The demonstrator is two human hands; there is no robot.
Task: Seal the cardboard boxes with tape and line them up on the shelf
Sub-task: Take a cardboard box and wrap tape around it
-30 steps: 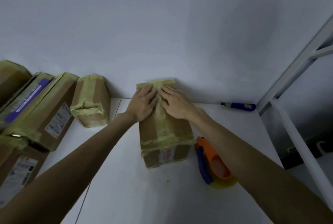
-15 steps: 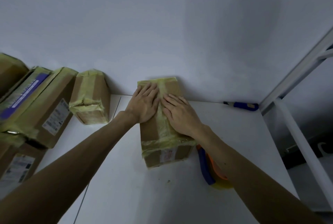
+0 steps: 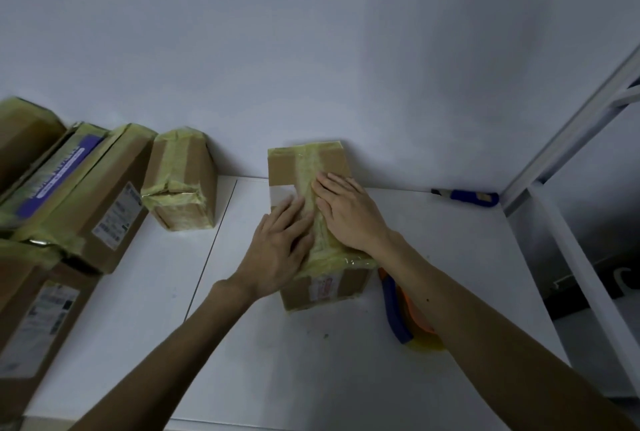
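Note:
A small cardboard box (image 3: 332, 163) lies on the white shelf surface (image 3: 450, 257), its far end against the wall. A strip of yellowish tape (image 3: 311, 167) runs along its top. My left hand (image 3: 280, 250) lies flat on the near left part of the box top. My right hand (image 3: 349, 215) presses flat on the tape just right of the seam. An orange and blue tape dispenser (image 3: 398, 312) lies to the right of the box, partly hidden under my right forearm.
A taped small box (image 3: 180, 181) stands to the left by the wall. Several larger taped boxes (image 3: 86, 195) are stacked at the far left. A blue utility knife (image 3: 467, 197) lies by the wall at the right. White shelf posts (image 3: 568, 146) rise at the right.
Both hands have slid along the tape from the far end of the box toward me. The left hand has come furthest, down to the near end.

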